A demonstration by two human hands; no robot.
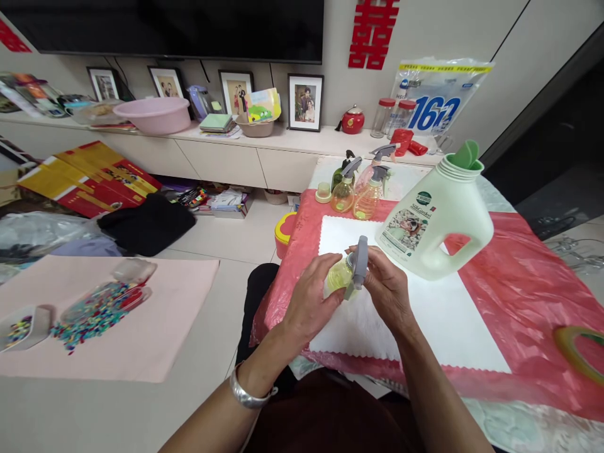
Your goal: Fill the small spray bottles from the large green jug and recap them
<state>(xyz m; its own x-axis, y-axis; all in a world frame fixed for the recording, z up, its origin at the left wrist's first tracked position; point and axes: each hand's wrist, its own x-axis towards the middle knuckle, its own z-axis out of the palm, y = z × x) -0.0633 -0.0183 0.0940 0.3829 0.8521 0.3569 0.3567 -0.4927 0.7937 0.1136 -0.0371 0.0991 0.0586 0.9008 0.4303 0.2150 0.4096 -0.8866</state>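
Note:
My left hand (314, 296) is wrapped round the clear body of a small spray bottle (338, 275) with yellowish liquid in it. At its neck, the fingers of my right hand (387, 286) close on the grey spray head (360, 261). The bottle is held over a white scalloped sheet (363, 333) on the table. Just beyond my right hand stands a large pale green jug (436, 220) with a green scoop-like piece (465, 155) in its mouth. Behind the sheet are more spray bottles (343, 196) with grey heads and a pale cap (323, 192).
Red plastic film (533, 277) covers the table, with a roll of tape (582, 352) at its right edge. Lower left, a pink board (189, 296) carries many small coloured pieces (97, 314). A pink basin (153, 114) and framed photos stand on the long cabinet (212, 157).

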